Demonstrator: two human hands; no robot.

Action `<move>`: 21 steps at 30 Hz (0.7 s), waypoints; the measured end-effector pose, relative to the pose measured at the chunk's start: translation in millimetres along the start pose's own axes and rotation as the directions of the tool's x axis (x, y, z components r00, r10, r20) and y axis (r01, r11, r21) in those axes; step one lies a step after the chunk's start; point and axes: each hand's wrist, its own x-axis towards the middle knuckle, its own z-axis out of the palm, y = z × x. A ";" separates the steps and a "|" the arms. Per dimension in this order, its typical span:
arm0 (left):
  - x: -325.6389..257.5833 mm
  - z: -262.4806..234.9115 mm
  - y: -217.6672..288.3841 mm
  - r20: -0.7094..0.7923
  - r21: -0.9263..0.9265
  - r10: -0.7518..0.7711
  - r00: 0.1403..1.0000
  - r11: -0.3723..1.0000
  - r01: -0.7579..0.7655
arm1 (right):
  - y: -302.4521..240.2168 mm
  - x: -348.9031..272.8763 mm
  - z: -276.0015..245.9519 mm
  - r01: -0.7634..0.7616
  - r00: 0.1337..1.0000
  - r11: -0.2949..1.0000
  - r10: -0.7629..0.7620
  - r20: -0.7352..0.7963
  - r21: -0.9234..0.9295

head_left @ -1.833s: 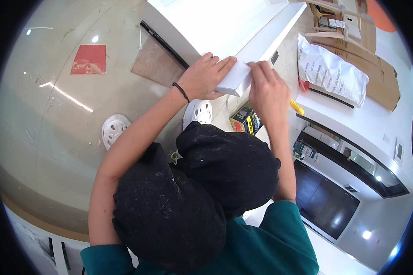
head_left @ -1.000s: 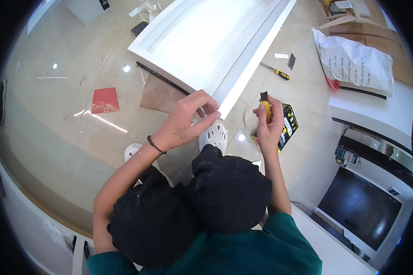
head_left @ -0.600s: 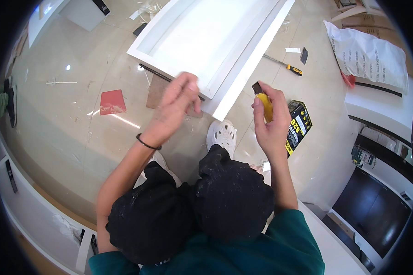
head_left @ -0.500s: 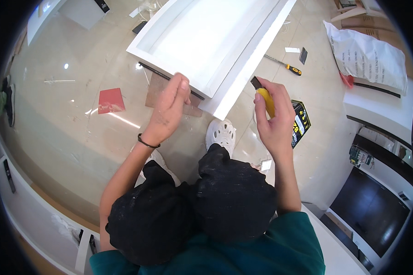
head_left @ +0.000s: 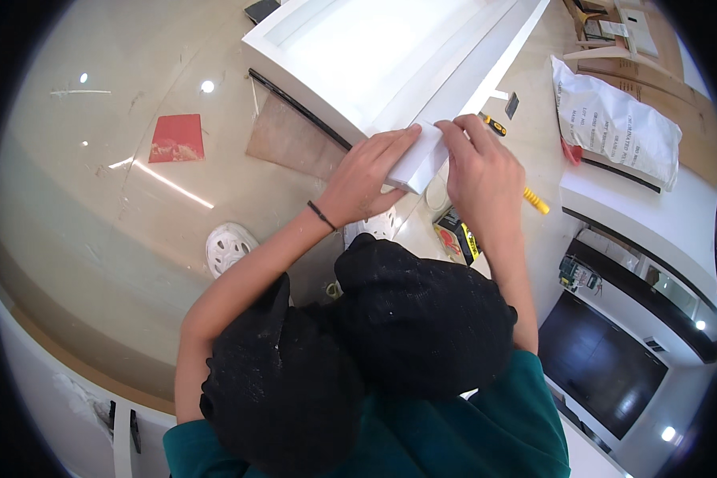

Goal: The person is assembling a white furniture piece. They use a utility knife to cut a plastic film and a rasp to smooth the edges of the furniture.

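A long white drawer-like box (head_left: 307,76) extends away from me, one long side ending in a projecting white strip (head_left: 419,163). My left hand (head_left: 366,177) is closed around the near end of that strip, fingers on top and thumb lower down. At the strip's right edge, the bent fingertips of my right hand (head_left: 486,171) press against it. A yellow ribbed handle (head_left: 536,201) sticks out past the right hand, seemingly that of the utility knife in its palm; the blade is hidden.
Left of the box lie a black rail (head_left: 299,107), a brownish sheet (head_left: 287,142) and a red square (head_left: 177,139). A yellow-black screwdriver (head_left: 495,125) and a printed box (head_left: 456,236) are on the right. Farther right rests a white sack (head_left: 613,119). My feet wear white clogs (head_left: 229,248).
My left hand has moved right and grasped the strip's end. My right hand has moved left and up to the strip's edge, turning the yellow utility knife. My view has shifted.
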 end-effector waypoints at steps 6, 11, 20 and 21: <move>-1.5 4.5 -5.8 0.003 0.044 0.066 0.998 0.997 -0.066 | -28.6 -23.7 -2.9 0.044 0.999 0.998 -0.043 -0.022 0.051; -3.0 8.4 -9.1 -0.019 0.067 0.079 0.997 0.995 -0.078 | -46.4 -37.3 -5.5 0.098 0.995 0.993 -0.099 0.006 0.069; -3.3 9.1 -7.4 0.006 0.068 0.034 0.999 0.997 -0.034 | -41.4 -42.9 -26.7 -0.040 0.988 0.966 0.076 -0.134 0.257; -2.5 7.8 -7.2 0.020 0.073 0.021 1.000 0.997 -0.023 | -39.6 -37.7 -25.6 -0.084 0.982 0.962 0.124 -0.141 0.260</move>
